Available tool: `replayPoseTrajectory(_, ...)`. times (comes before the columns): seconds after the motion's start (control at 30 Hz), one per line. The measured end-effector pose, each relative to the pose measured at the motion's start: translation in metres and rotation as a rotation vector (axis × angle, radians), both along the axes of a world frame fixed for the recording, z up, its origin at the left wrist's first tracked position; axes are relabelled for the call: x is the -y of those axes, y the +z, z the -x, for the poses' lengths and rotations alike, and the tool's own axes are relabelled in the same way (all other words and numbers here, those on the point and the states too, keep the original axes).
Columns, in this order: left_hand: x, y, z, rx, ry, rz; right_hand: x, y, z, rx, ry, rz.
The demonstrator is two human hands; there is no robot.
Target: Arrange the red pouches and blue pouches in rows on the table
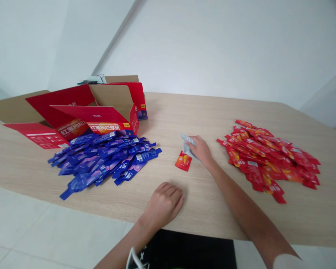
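My right hand grips a pale grey cloth, its fingers closed around the folds. Under the cloth's lower edge lies a single red pouch with an orange picture, flat on the table and partly covered. Nearer the front edge, my left hand rests on the tabletop with its fingers curled into a loose fist, and nothing shows in it. A pile of blue pouches spreads to the left of both hands. To the right is a heap of red pouches.
Open red cartons with raised flaps stand at the back left, behind the blue pile. Another red carton is behind them, with glasses on top of something dark. The wooden table runs back to a white wall.
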State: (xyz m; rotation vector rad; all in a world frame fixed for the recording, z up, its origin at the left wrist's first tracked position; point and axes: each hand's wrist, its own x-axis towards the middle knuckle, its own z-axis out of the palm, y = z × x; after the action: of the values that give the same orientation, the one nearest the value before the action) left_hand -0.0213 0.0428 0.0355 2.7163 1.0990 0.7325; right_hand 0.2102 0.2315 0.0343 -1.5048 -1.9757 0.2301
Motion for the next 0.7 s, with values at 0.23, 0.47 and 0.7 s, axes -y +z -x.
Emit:
replayPoseTrajectory(0.23, 0.011, -0.02, -0.005, -0.048, 0.072, -0.035, 0.019, -0.015, 0.009, 0.153, 0.187, 0.156)
replayPoseTrajectory(0.47, 0.045, -0.012, -0.006, -0.185, 0.028, -0.026, 0.066, -0.01, 0.012, 0.211, 0.217, 0.192)
replayPoseTrajectory(0.7, 0.053, -0.017, -0.009, -0.152, 0.022, -0.11, 0.09, -0.007, 0.011, 0.241, 0.231, 0.213)
